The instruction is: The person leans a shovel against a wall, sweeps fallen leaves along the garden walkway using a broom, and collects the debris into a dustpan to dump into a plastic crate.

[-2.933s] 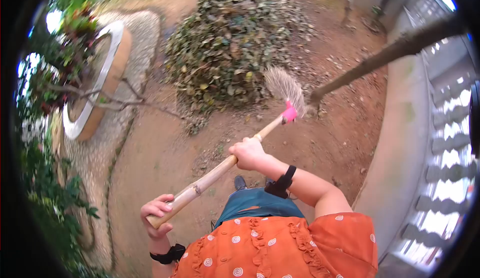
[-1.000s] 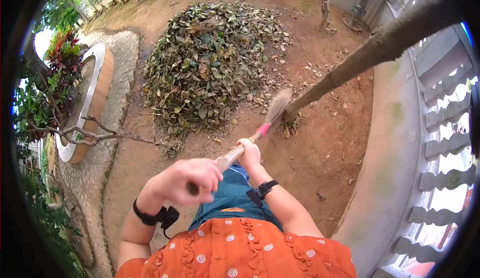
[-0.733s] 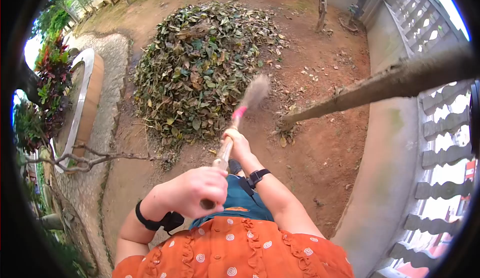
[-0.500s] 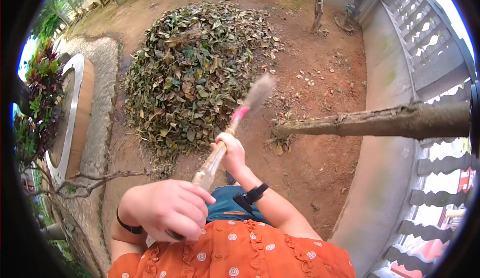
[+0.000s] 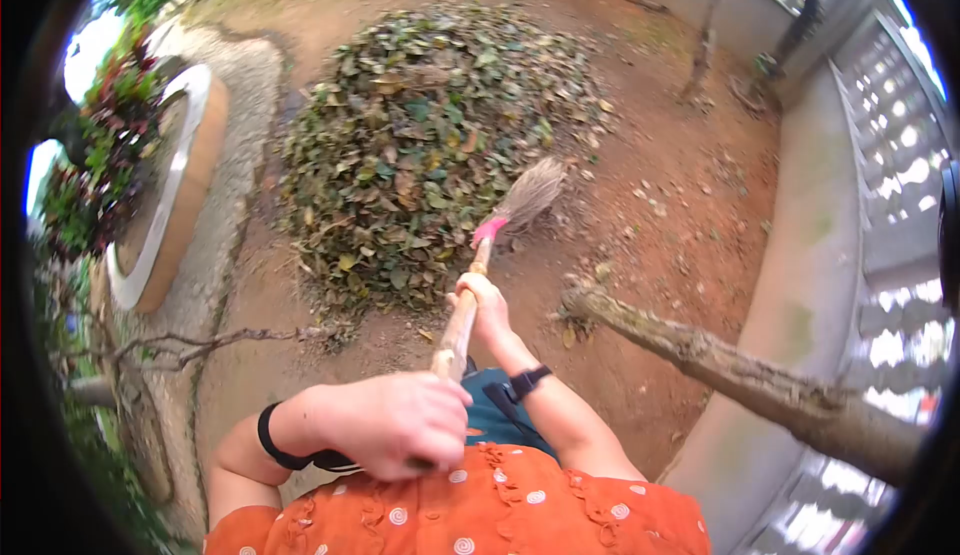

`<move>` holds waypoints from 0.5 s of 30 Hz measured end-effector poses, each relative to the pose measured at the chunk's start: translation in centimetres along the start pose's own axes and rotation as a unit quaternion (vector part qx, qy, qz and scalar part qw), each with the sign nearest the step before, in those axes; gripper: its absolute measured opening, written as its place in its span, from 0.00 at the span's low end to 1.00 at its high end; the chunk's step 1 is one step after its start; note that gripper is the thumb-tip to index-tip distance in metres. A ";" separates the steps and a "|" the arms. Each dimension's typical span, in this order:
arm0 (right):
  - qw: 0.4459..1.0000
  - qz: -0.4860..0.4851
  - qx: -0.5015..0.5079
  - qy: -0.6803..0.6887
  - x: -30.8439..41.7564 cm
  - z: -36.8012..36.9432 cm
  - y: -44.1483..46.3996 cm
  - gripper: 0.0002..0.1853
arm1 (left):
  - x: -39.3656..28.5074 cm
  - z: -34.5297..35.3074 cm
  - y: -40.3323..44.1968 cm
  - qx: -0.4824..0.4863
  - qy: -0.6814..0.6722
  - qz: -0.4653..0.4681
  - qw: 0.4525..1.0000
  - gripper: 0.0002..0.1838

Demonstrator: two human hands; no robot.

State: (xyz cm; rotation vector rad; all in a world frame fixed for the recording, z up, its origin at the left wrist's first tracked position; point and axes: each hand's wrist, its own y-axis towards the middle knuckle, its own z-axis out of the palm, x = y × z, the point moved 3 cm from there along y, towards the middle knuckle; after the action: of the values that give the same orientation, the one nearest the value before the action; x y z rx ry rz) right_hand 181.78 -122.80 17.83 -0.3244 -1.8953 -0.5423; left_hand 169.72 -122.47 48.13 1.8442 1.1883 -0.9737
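A broom [image 5: 459, 333] with a wooden handle, a pink band and brown bristles slants away from my body. My left hand [image 5: 400, 423], in front of the orange shirt, is wrapped round the upper end of its handle. Farther down the handle, below the pink band, my right hand [image 5: 483, 303] is closed round it. The bristles [image 5: 536, 195] are at the right edge of a large heap of dry and green leaves [image 5: 430, 155]; I cannot tell whether they touch the ground.
A tree trunk [image 5: 740, 370] leans across the right side, near a concrete wall [image 5: 790, 285] with a slatted railing. On the left are a curved planter [image 5: 185, 190], a stone path [image 5: 235, 145] and a bare branch [image 5: 215, 340]. Scattered leaves lie on the reddish soil [image 5: 690, 195].
The view has turned and shifted. The broom's bristles, blurred before, now look sharper and fanned out beside the heap. Both hands have kept hold of the handle, and my left hand has moved rightward in view.
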 end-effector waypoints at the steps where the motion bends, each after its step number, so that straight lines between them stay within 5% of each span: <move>1: 0.999 -0.047 0.016 -0.015 2.3 -0.8 0.8 0.12 | -1.6 -0.7 0.3 0.002 -0.009 0.012 1.000 0.04; 5: 0.991 -0.114 0.057 -0.034 7.3 -3.1 1.6 0.13 | -5.9 -3.1 -0.8 -0.047 0.029 0.017 0.998 0.03; 10: 0.971 -0.150 0.176 -0.065 10.7 -2.5 1.2 0.13 | -9.5 -1.9 -6.8 -0.256 -0.024 0.002 0.966 0.05; 13: 0.937 -0.212 0.270 -0.059 15.6 -2.0 0.4 0.11 | -15.4 1.4 -11.6 -0.374 0.005 0.044 0.927 0.06; 15: 0.856 -0.270 0.437 -0.061 19.3 -0.6 -0.3 0.11 | -19.5 5.3 -14.8 -0.459 0.026 0.013 0.888 0.10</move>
State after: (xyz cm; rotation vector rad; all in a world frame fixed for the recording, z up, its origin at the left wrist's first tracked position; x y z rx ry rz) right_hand 174.85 -123.93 35.82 0.8078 -2.1431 0.0399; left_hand 149.20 -130.05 60.30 1.1060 1.3284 -0.2304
